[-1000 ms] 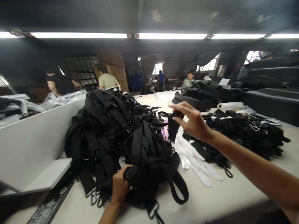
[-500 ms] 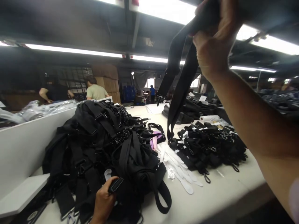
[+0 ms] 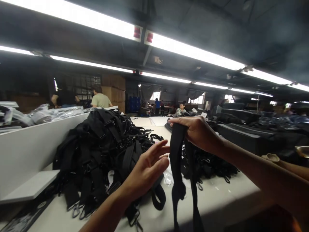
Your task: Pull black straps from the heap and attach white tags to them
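Observation:
My right hand (image 3: 199,132) is closed over a black webbing strap (image 3: 177,151), held up above the table so that its two lengths hang down. Just left of the strap, my left hand (image 3: 148,167) is raised with its fingers apart and nothing in it. Behind and below that hand lies a big heap of black straps (image 3: 94,151) with metal buckles and hooks. A smaller pile of black straps with clips (image 3: 214,167) sits beyond the held strap, partly hidden by my right hand and forearm. Crumpled clear plastic (image 3: 168,177) shows between the piles.
A white panel with a ledge (image 3: 31,148) borders the table (image 3: 154,222) at left, with plastic-wrapped goods (image 3: 55,112) behind it. Dark bags (image 3: 243,135) are stacked at right. Another person's forearm (image 3: 289,166) enters at the right edge. Several people stand farther back.
My right hand has come down from high up with the strap. My left hand has risen from the heap, released the strap end with its black buckle, and opened. The view has tilted upward.

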The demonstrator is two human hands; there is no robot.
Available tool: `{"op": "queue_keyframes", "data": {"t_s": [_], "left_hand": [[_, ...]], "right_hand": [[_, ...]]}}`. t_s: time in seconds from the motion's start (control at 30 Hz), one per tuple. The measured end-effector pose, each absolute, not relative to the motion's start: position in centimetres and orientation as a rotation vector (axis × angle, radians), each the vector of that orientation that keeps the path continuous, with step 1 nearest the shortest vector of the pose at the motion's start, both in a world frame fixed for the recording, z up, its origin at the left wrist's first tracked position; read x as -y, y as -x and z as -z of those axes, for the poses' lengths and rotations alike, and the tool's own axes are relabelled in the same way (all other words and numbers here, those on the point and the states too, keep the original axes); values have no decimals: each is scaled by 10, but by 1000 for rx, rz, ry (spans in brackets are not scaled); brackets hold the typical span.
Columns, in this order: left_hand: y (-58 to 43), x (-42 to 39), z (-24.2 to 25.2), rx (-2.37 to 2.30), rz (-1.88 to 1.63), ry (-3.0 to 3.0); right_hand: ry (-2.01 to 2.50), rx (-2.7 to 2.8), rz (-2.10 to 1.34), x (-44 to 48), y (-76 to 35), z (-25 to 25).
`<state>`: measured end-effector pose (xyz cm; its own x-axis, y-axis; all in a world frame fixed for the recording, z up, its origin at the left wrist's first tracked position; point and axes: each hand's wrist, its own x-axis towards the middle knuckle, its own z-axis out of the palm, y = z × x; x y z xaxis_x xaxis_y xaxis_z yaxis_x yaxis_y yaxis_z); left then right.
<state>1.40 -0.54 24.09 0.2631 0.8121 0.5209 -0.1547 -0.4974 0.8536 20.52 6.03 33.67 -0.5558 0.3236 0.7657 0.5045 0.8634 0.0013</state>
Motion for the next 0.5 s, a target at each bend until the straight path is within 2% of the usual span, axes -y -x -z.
{"op": "queue_keyframes", "data": {"t_s": [0.13, 0.27, 0.33, 0.43, 0.5], "left_hand": [[-42, 3, -238, -496, -1175, -1436], [-32, 5, -211, -616, -1202, -1338], [-21, 5, -201, -707, -1203, -1340], [-4, 4, -189, -809, -1159, -1294], [12, 5, -181, -882, -1141, -1282]], "right_hand": [[867, 2293, 332, -48, -216, -307], [1358, 2364, 561, -50, -225, -287], [1414, 2336, 631, -58, -227, -276], [1302, 2296, 524, -77, -229, -257], [1215, 2242, 247, -95, -232, -244]]}}
